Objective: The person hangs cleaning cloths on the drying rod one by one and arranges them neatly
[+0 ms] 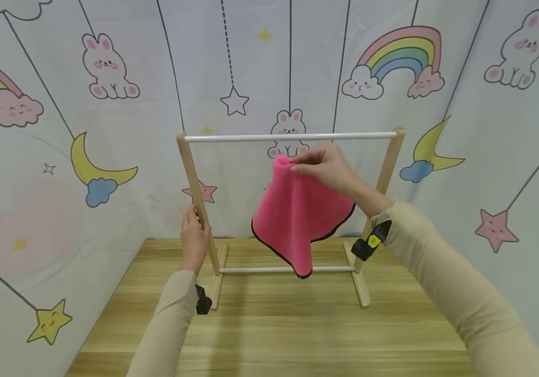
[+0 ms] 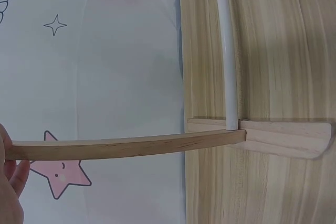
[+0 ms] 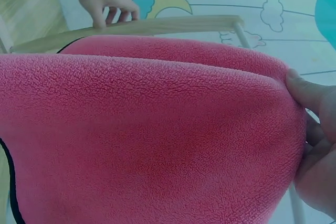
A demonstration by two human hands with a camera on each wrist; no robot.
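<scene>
A pink fleecy cloth (image 1: 276,220) with a black edge hangs in folds in front of a wooden rack. My right hand (image 1: 329,168) pinches its top between thumb and fingers, just below the rack's white upper bar (image 1: 231,139). In the right wrist view the cloth (image 3: 157,129) fills much of the picture, gathered at the right hand (image 3: 317,150). Around the rack's left wooden post (image 1: 210,248) my left hand (image 1: 195,238) has its fingers. The left wrist view shows that post (image 2: 126,147) held by the left hand (image 2: 9,187) at the picture's edge.
The rack's right post (image 1: 388,165) is partly behind the right forearm. A white lower bar (image 1: 260,270) joins two wooden feet (image 1: 363,290) on the wood-grain table (image 1: 297,335). Behind stands a white backdrop (image 1: 151,68) printed with rabbits, stars and rainbows.
</scene>
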